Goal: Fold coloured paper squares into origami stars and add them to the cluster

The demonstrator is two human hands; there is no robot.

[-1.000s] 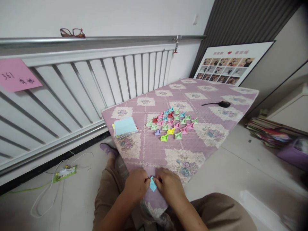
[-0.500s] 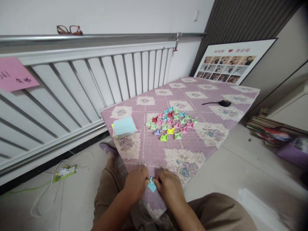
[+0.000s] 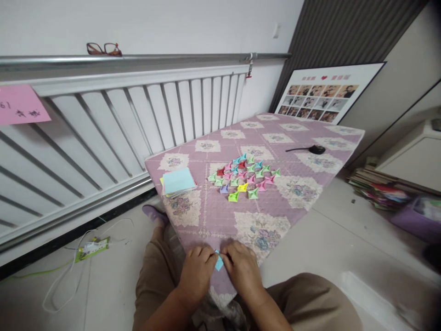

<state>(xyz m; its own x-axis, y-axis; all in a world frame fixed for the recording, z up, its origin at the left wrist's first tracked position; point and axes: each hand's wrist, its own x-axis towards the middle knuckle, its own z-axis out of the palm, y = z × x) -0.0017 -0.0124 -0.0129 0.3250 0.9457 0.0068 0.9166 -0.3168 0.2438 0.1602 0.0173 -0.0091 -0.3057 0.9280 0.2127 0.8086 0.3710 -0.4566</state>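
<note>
A small folded light-blue paper point(image 3: 218, 262) lies at the near corner of the cloth-covered table point(image 3: 220, 220). My left hand point(image 3: 199, 269) grips its left side with curled fingers, and my right hand point(image 3: 241, 266) pinches its right side. Beyond the hands, several small folded paper pieces point(image 3: 242, 175) in green, pink, blue, red, yellow and purple stand in slanting rows. To their left rests a stack of square paper sheets point(image 3: 179, 180), light blue on top.
A black object with a thin handle point(image 3: 316, 149) lies at the table's far right. A white radiator point(image 3: 193, 105) runs along the left edge. On the floor are a power strip point(image 3: 92, 248) at left and stacked papers point(image 3: 377, 188) at right.
Both hands have shifted slightly on the blue paper, and less of it shows between them. My left hand's fingers have come up over its upper edge. The view has turned a little.
</note>
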